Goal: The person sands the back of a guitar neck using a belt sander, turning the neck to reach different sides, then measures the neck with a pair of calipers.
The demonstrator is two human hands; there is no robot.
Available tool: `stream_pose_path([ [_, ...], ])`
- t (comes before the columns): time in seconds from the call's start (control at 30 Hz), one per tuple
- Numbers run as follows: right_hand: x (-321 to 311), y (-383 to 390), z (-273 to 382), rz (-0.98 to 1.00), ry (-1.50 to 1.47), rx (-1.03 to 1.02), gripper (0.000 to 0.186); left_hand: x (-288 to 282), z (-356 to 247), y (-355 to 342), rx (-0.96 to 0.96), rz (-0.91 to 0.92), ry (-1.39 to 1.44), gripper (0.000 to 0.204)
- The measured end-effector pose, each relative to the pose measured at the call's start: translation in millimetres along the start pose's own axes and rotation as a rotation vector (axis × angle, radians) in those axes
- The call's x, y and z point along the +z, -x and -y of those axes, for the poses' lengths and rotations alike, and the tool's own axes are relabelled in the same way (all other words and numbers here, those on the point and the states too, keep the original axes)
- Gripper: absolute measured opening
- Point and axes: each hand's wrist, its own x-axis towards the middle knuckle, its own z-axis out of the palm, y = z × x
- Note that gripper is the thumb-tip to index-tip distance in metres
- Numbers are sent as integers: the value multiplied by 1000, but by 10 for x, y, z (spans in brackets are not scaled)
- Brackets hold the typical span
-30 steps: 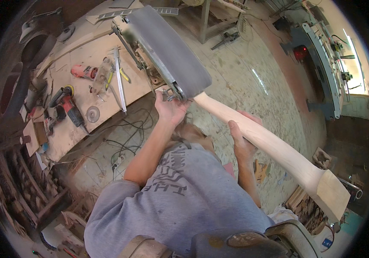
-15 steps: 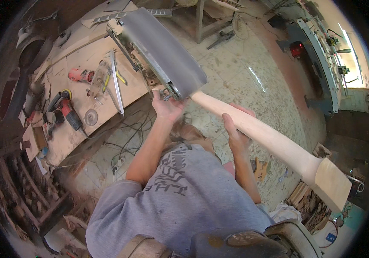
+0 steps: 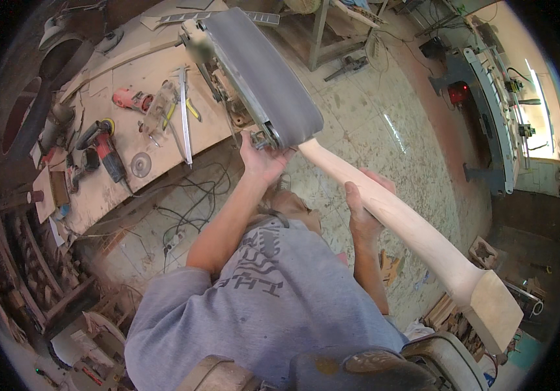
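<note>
A long pale wooden guitar neck [image 3: 404,212] slants from the middle down to the lower right, where it flares into a squared block. Its narrow end meets the rounded end of a belt sander [image 3: 264,78] with a wide grey belt, and passes out of sight there. My right hand [image 3: 365,208] grips the neck near its middle, thumb on the near side and fingers behind. My left hand [image 3: 267,163] is closed at the neck's narrow end, palm up just below the sander's roller. Its fingertips and what lies between them are partly hidden by the machine.
On the wooden bench [image 3: 182,140] at the left lie a red power tool [image 3: 131,99], an angle grinder [image 3: 107,156], yellow-handled pliers [image 3: 192,111], a metal caliper [image 3: 185,120] and a disc [image 3: 140,164]. Cables [image 3: 198,195] trail below. Wood offcuts [image 3: 446,313] are stacked at lower right.
The whole view has shifted slightly. The neck's block end now sits lower, a little nearer to me. Both hands keep about the same hold, and the narrow end stays at the belt.
</note>
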Motion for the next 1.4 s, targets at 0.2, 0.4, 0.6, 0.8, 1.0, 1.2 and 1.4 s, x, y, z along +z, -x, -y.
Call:
stream_pose_path([
  [0.2, 98, 10, -3, -4, 39, -62, 45, 8, -61, -44, -21, -41, 21, 91],
  [0.4, 176, 21, -16, -75, -37, -78, 44, 132, -28, -6, -5, -144, -3, 86],
  [0.6, 132, 26, -5, -12, 8, -69, 46, -33, -31, -82, 20, -11, 12, 79],
  [0.8, 101, 64, -68, 11, 83, -170, 46, 64, -21, -27, 24, -246, 39, 85],
  [1.0, 212, -14, -104, 0, 12, -209, 45, 4, -50, -65, 31, -172, 5, 85],
  [1.2, 199, -45, -110, -6, 55, -221, 45, -27, -43, -99, -9, -102, 45, 83],
  [1.4, 128, -26, -60, 57, 122, -143, 47, -61, -45, -98, 28, -91, -6, 84],
])
